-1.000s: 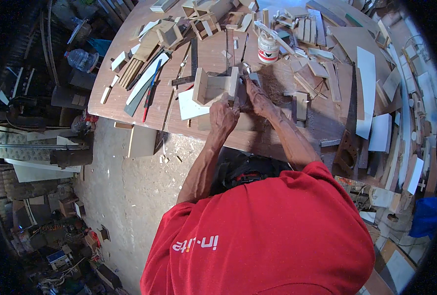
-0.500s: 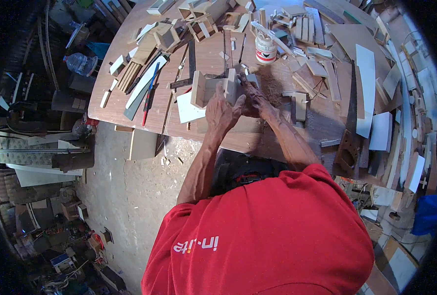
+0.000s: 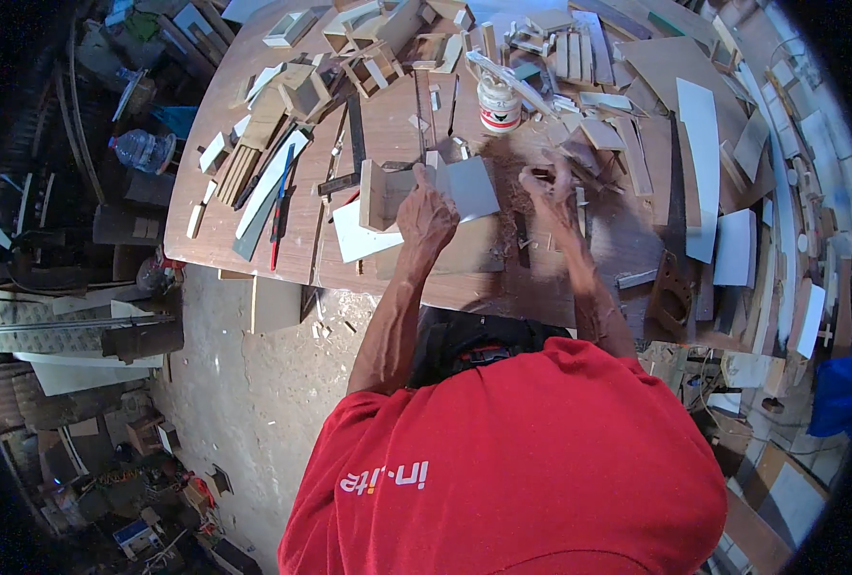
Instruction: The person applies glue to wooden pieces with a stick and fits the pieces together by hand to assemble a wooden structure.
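My left hand point(image 3: 428, 220) grips a small wooden frame point(image 3: 373, 196) at its near right side, with the index finger stretched along it. The frame has upright end pieces and a grey board between them, partly hidden by my hand. Under and beside it lie a white sheet point(image 3: 354, 236) and a grey panel point(image 3: 472, 188). Apart from the frame, to the right, my right hand point(image 3: 552, 192) is raised over sawdust, thumb and fingers curled together. Whatever is between those fingertips is too small and dark to make out.
A white glue jar point(image 3: 499, 107) stands beyond my hands, with a stick across its top. Wood offcuts point(image 3: 579, 57) pile up at the back right, and small wooden boxes point(image 3: 373, 69) at the back left. A blue and red pencil point(image 3: 281, 206) and long strips lie left.
My right hand has left the frame and moved to the right, uncovering the grey panel. My left hand stays on the frame. The whole view has shifted slightly.
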`<state>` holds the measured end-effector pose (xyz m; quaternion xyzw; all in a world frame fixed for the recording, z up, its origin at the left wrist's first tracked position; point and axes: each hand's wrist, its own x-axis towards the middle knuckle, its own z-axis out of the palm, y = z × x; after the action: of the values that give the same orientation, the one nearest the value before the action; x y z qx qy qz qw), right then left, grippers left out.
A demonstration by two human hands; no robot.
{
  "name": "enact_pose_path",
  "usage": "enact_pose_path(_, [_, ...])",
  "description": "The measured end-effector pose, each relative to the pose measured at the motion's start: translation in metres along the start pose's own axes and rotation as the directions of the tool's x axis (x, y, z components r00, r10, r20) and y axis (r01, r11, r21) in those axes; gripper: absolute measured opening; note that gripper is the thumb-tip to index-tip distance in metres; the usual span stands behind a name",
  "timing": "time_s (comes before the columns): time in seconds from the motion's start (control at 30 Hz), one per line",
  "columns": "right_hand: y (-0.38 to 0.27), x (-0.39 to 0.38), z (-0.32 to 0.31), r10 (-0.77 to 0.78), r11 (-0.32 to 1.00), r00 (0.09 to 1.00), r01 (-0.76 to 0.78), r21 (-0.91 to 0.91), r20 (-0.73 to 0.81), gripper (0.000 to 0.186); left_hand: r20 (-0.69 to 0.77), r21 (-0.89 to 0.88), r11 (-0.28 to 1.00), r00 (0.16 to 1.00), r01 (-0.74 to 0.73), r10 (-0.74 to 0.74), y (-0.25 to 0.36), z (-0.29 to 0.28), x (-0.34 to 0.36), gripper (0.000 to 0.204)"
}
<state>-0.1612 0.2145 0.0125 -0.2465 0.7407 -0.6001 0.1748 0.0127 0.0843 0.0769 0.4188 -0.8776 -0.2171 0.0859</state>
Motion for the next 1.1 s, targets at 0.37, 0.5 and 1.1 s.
enact_pose_path(0.37, [0.010,0.002,-0.016,-0.023,1.000,0.998,0.023,0.002,-0.062,0.051,-0.075,0.063,0.997,0.996,-0.040,0.045,0.004,0.009,0.000,0.056])
enact_pose_path(0.5, [0.004,0.000,-0.022,0.124,0.991,0.992,-0.126,0.043,0.035,0.046,0.002,0.045,0.999,1.000,0.012,-0.012,0.008,0.002,-0.002,0.066])
enact_pose_path(1.1, [-0.046,-0.022,-0.042,0.386,0.921,0.905,-0.367,-0.127,0.180,0.047,-0.101,-0.101,0.993,0.993,0.055,-0.065,-0.012,-0.022,-0.076,0.111])
